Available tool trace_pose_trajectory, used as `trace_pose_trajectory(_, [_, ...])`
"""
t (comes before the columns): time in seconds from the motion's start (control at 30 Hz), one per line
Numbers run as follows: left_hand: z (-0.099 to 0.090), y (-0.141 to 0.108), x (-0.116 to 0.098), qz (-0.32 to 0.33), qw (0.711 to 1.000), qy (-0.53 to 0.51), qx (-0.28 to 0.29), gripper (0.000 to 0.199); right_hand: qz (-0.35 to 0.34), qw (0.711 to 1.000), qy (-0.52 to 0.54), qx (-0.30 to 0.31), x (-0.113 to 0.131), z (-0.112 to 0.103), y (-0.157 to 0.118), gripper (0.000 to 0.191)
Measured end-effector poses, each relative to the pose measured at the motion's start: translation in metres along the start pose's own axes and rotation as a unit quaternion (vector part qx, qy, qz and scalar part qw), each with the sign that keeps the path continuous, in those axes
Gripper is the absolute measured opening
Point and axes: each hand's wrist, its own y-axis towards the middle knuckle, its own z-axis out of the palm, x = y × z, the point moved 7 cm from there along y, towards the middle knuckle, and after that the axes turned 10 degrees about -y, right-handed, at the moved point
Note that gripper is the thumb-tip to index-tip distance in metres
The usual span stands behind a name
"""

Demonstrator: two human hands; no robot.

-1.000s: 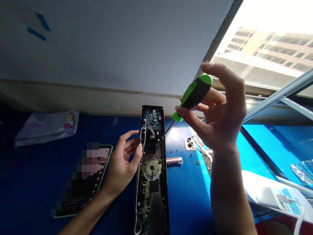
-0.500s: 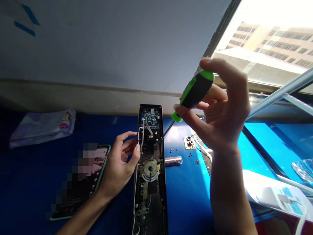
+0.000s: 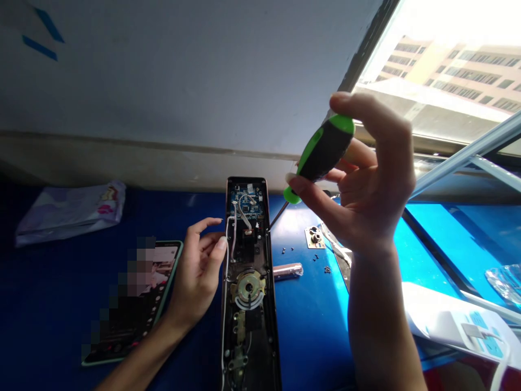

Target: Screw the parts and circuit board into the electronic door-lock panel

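A long, narrow black device housing (image 3: pixel 256 326) lies open on the blue table, pointing away from me. At its far end is a blue circuit board (image 3: pixel 245 206) with thin white wires. Lower down sits a round metal part (image 3: pixel 249 288). My right hand (image 3: pixel 358 179) grips a green and black screwdriver (image 3: pixel 321 149), tilted down to the left. The shaft's tip meets the housing's right rim by a screw hole. My left hand (image 3: pixel 199 271) is at the left rim, fingers apart and loosely curved, thumb tip against the edge; it holds nothing.
A phone (image 3: pixel 138 298) lies left of my forearm, with a purple-white packet (image 3: pixel 73 212) behind it. Several small screws (image 3: pixel 326 269), a wrapped cylinder (image 3: pixel 288 271) and a small metal plate (image 3: pixel 315 237) lie to the right. A white device with a cable (image 3: pixel 459 326) is at far right.
The far end of the housing has shifted slightly left and toward me. My left hand has moved a little left with it. The screwdriver stays at the right rim, barely shifted.
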Motion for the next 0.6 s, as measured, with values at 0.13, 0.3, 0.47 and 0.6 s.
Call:
trace_pose_trajectory(0.13, [0.006,-0.001,-0.001,-0.001,1.000,-0.026,0.012,0.054,-0.006,1.000,0.008,-0.002,0.004,0.000,-0.001,0.058])
trace_pose_trajectory(0.3, [0.012,-0.003,-0.004,0.018,0.999,-0.001,0.052,0.051,0.006,1.000,0.006,-0.001,0.009,0.002,-0.002,0.059])
trace_pose_trajectory(0.47, [0.014,-0.005,0.000,0.009,0.995,0.044,0.092,0.041,-0.013,1.000,0.017,-0.009,0.009,0.002,-0.002,0.066])
trace_pose_trajectory(0.6, [0.013,-0.006,-0.002,0.022,0.994,0.047,0.099,0.038,-0.022,0.999,0.026,-0.009,0.012,0.002,-0.001,0.065])
